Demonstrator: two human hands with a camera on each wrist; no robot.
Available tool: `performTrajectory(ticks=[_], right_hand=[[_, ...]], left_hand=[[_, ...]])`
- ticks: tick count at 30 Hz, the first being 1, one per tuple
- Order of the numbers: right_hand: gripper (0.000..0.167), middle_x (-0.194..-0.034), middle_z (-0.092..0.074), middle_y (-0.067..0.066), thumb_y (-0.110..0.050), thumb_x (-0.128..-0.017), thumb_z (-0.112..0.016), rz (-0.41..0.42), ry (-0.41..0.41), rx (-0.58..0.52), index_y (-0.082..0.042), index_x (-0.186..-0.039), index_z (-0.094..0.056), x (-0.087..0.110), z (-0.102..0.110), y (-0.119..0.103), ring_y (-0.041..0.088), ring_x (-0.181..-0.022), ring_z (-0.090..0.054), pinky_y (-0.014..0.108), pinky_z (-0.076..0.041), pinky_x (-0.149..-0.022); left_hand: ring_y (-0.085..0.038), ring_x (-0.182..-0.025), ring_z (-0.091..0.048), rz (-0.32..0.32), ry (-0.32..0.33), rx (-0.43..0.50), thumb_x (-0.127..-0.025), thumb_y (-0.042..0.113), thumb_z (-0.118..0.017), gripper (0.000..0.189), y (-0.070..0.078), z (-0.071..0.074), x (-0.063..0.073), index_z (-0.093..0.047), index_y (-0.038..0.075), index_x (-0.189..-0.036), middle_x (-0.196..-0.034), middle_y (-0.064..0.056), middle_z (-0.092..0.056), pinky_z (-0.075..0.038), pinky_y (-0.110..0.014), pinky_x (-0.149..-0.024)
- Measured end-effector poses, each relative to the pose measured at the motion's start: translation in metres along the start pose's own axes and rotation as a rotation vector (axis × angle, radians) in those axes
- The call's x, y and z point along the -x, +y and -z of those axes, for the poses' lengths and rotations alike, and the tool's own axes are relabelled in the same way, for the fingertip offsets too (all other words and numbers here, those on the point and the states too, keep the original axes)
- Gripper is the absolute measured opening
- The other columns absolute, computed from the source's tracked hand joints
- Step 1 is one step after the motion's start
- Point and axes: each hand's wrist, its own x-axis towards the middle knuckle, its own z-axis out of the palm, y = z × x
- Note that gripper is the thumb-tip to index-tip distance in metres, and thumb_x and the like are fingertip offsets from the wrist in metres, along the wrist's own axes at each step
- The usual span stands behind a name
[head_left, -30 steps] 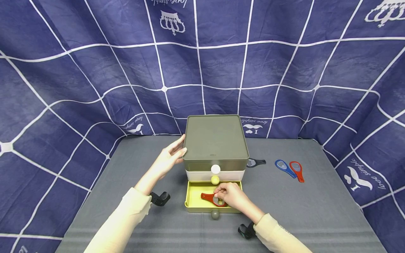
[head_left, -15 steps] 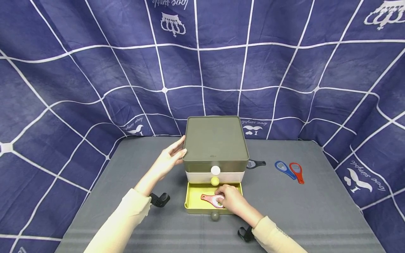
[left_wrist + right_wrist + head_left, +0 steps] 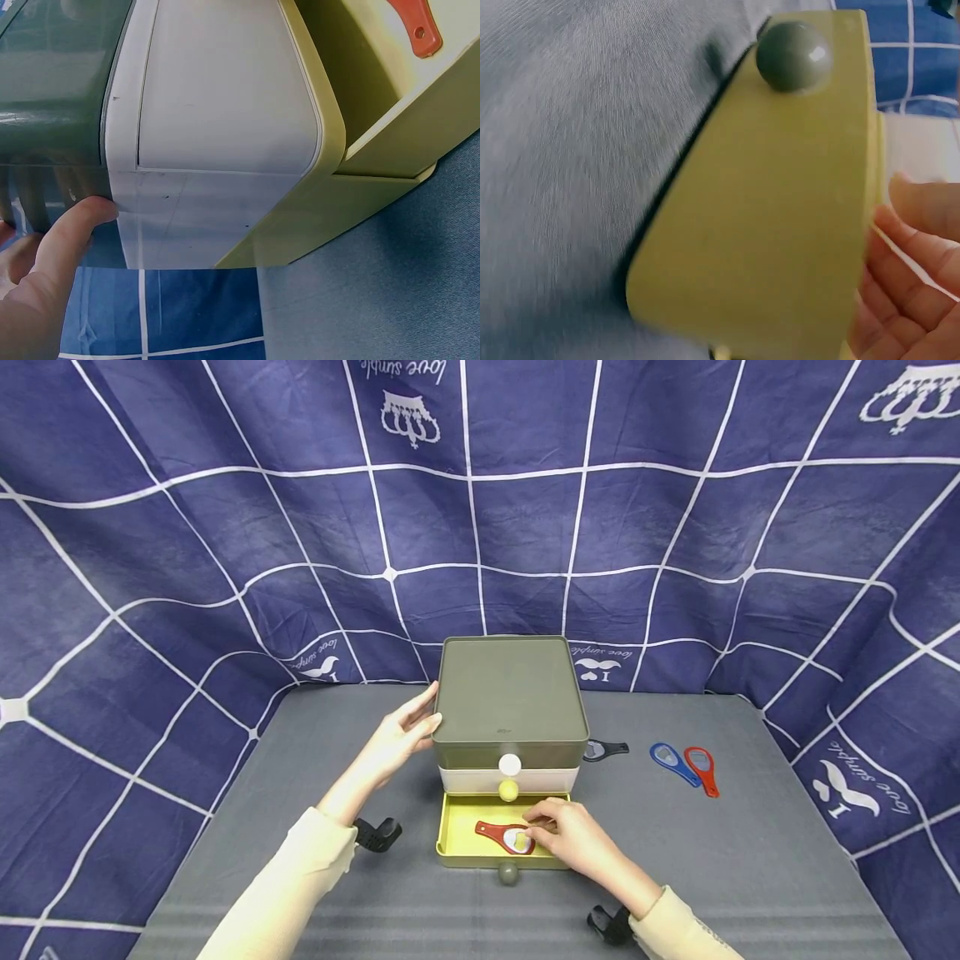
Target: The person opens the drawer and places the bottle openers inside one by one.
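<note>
A small stacked drawer box (image 3: 512,689) has a dark green top, a white middle and a yellow bottom. Its yellow bottom drawer (image 3: 459,835) is pulled out, with a dark round knob (image 3: 508,873) on the front. Inside it lies a red bottle opener (image 3: 491,832), handle to the left; part of that handle (image 3: 417,26) shows in the left wrist view. My left hand (image 3: 393,739) rests against the box's left side, fingertips on the green tier. Over the drawer's right part hovers my right hand (image 3: 573,833), fingers loosely bent beside the opener and holding nothing.
Right of the box lie a black bottle opener (image 3: 606,750), a blue bottle opener (image 3: 675,763) and another red bottle opener (image 3: 702,770) on the grey table (image 3: 750,860). A blue curtain with white lines (image 3: 525,518) hangs behind.
My right hand has let go of the red bottle opener and drawn back to the right. The opener stays in the drawer. My left hand has not moved.
</note>
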Motion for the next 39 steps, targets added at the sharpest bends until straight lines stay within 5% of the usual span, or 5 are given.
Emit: performTrajectory(ticks=[7,20,29,34,39], right_hand=[[0.009,-0.091,-0.074,0.003,-0.008,-0.085,-0.075,-0.082,0.055,-0.135,-0.007,-0.094,-0.074,0.009,0.034,0.012,0.002,-0.077,-0.068,0.02,-0.058,-0.067],[0.035,-0.098,-0.076,0.01,-0.023,-0.09,-0.073,-0.45,0.236,-0.288,0.004,-0.113,-0.069,0.017,0.104,0.076,-0.004,-0.078,-0.066,0.021,-0.057,-0.071],[0.034,-0.074,-0.066,-0.026,-0.025,-0.09,-0.072,-0.598,0.48,-0.248,0.003,-0.109,-0.069,0.03,0.128,0.137,-0.002,-0.065,-0.065,0.016,-0.053,-0.059],[0.038,-0.066,-0.057,-0.032,-0.026,-0.087,-0.073,-0.735,0.566,-0.123,0.002,-0.112,-0.069,0.04,0.129,0.157,-0.013,-0.058,-0.053,0.012,-0.044,-0.053],[0.043,-0.078,-0.076,0.002,-0.028,-0.086,-0.074,-0.809,0.581,0.027,0.004,-0.114,-0.068,0.048,0.128,0.169,-0.022,-0.056,-0.037,0.015,-0.038,-0.057]], left_hand=[[-0.037,-0.144,-0.034,-0.004,0.004,-0.007,-0.104,0.019,-0.05,0.061,0.0,0.0,0.0,-0.023,0.016,-0.158,-0.162,-0.019,-0.023,-0.041,-0.055,-0.109],[-0.036,-0.146,-0.03,0.0,0.005,0.005,-0.103,0.018,-0.05,0.06,-0.001,-0.001,0.0,-0.023,0.016,-0.158,-0.162,-0.019,-0.022,-0.04,-0.056,-0.109],[-0.035,-0.146,-0.029,-0.004,0.005,0.01,-0.103,0.018,-0.05,0.061,-0.002,0.001,0.0,-0.023,0.016,-0.158,-0.162,-0.017,-0.021,-0.04,-0.056,-0.109],[-0.036,-0.145,-0.031,-0.003,0.005,0.006,-0.103,0.018,-0.051,0.061,0.0,0.0,0.0,-0.023,0.016,-0.158,-0.162,-0.018,-0.022,-0.04,-0.056,-0.109],[-0.037,-0.145,-0.032,-0.001,-0.002,0.009,-0.103,0.018,-0.05,0.061,0.0,0.0,0.001,-0.023,0.016,-0.158,-0.162,-0.02,-0.022,-0.04,-0.055,-0.109]])
